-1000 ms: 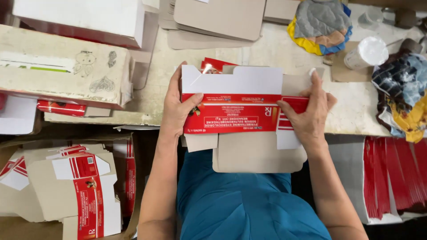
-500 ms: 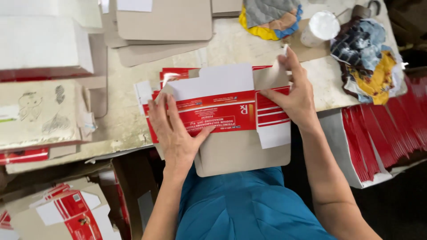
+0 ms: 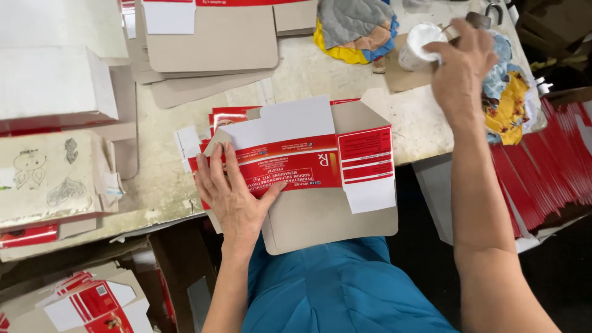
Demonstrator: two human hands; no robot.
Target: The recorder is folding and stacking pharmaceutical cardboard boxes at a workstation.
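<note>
Here the flat red-and-white carton blank lies at the near edge of the worktable, its long axis running left to right across the person's front, with a grey flap hanging over the edge toward the lap. The left hand is the nearer of the 2: it rests palm down on the blank's left end, fingers spread and pressing flat, not gripping. The right hand is well apart from the blank, stretched up and to the right with the forearm nearly straight, fingers curled around a small white pot that stands on a scrap of card beside a heap of coloured rags. So the blank lies below and to the left of that hand, pinned only on 1 side.
</note>
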